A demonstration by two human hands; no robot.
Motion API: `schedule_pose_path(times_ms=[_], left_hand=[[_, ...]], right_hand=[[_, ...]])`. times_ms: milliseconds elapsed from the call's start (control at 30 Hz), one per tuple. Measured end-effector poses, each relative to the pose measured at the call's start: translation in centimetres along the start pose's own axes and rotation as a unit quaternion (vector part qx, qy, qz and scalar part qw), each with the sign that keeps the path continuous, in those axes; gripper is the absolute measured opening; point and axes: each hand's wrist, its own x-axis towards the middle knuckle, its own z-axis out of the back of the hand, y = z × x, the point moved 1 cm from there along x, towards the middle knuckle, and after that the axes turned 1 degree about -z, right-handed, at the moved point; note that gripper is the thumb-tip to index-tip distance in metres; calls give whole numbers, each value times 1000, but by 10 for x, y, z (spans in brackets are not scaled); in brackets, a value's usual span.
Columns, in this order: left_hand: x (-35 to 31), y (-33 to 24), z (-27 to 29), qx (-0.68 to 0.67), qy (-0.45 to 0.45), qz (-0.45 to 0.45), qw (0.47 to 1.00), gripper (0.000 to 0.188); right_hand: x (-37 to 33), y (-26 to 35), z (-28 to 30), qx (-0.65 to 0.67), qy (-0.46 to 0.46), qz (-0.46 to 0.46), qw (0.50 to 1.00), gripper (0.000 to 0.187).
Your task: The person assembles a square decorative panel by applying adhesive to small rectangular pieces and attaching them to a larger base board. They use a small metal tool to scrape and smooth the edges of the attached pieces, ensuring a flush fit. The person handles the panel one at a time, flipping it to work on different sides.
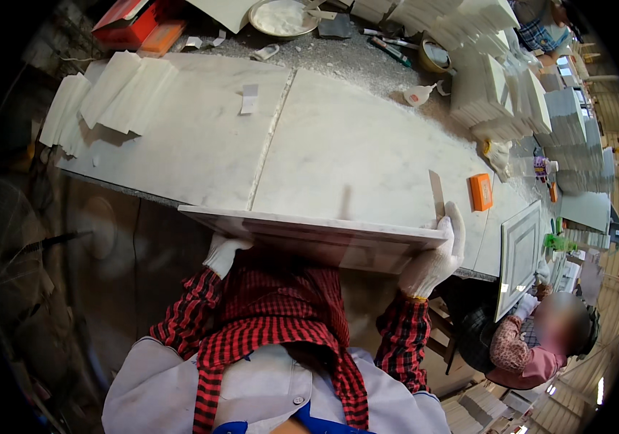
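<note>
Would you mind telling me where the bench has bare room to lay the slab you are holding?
The bench is bare between the fanned white tiles on the left and the orange block on the right. The tile stacks at far right and the bowl at the back are crowded.

two hands (223, 252), one marble slab (309, 230)

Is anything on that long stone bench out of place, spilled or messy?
Yes. White powder and grit are strewn over the far end of the workbench, around a plate of white powder. A small plastic bottle lies on its side there. The slab held in both gloved hands looks intact.
</note>
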Motion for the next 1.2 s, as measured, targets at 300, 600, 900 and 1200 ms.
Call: schedule_pose_path(times_ms=[300, 600, 900, 1200], left_hand=[[-44, -104, 41, 8, -53, 28, 998, 30], [-49, -139, 36, 95, -109, 17, 989, 31], [-36, -144, 15, 68, -192, -55, 977, 56], [-27, -151, 9, 74, -205, -64, 974, 60]], right_hand=[[24, -3, -8, 33, 86, -75, 993, 44], [53, -30, 0, 105, 130, -167, 972, 42], [72, -34, 15, 126, 213, -196, 949, 60], [80, -8, 16, 127, 262, -271, 917, 55]])
